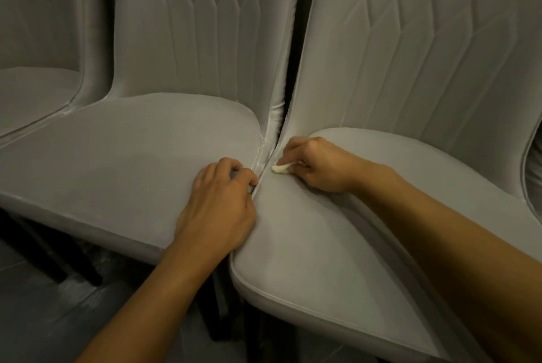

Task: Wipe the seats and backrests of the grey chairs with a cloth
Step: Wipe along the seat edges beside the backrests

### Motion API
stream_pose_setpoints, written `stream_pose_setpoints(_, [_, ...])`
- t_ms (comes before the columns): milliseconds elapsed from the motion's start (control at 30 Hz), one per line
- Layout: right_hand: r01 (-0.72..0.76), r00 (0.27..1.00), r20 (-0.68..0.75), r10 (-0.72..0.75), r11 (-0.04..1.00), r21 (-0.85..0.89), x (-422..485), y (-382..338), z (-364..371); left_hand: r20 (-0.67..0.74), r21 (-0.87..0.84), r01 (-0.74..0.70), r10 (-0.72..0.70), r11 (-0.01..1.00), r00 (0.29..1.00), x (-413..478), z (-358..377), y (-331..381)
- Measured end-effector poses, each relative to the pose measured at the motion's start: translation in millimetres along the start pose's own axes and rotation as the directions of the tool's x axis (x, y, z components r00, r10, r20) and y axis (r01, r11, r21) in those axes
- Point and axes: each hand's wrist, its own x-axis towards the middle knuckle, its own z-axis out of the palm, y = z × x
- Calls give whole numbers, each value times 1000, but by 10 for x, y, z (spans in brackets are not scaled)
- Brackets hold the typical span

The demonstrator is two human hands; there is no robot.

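Seat-edge wiping in hand: cloth (pixel 281 169) is pinched by right hand (pixel 318 164), middle seat (pixel 117 157) gripped by left hand (pixel 217 207); a stroke toward 6 o'clock is likely required next.

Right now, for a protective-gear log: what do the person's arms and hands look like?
The left forearm and right forearm are bare as far as the frame shows: no sleeves. The left hand and right hand wear no gloves; no rings, watch or bracelets are visible.

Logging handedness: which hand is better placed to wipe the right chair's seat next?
Right. The right hand pinches the cloth on the right chair's seat; the left hand grips the middle chair's seat, without cloth.
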Motion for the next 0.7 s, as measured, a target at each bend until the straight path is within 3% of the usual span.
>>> stream_pose_setpoints(67, [-49, 999, -5, 50, 997, 67, 8, 57, -99, -2, -3, 10, -10, 1000, 1000, -6, 4, -2])
stream_pose_setpoints(167, [-181, 943, -293, 159, 982, -49, 128, 228, -13, -15, 6, 14, -14, 1000, 1000, -5, 12, 13])
stream_pose_setpoints(267, [-184, 918, -361, 167, 983, -14, 196, 166, 240, -18, 2, 12, -12, 1000, 1000, -1, 14, 13])
stream_pose_setpoints(333, [-91, 940, -328, 89, 996, 10, 182, 106, 291, -19, -3, 20, -20, 1000, 1000, -1, 13, 9])
stream_pose_setpoints(433, [33, 991, -130, -26, 998, 52, 96, -13, 149, -21, 0, 15, -15, 1000, 1000, -10, 15, 16])
stream_pose_setpoints(533, [-98, 995, 8, 99, 957, 274, 2, -40, -13, -25, 2, 6, -5, 1000, 1000, -10, 12, 7])
stream_pose_setpoints(600, [-212, 957, -138, 256, 939, 271, 6, 70, 3, -39, -4, 6, -6, 1000, 999, -7, 17, 13])
stream_pose_setpoints(700, [-353, 859, -375, 349, 934, 62, 145, 174, 171, -48, -17, 15, -16, 1000, 999, -8, 14, 19])
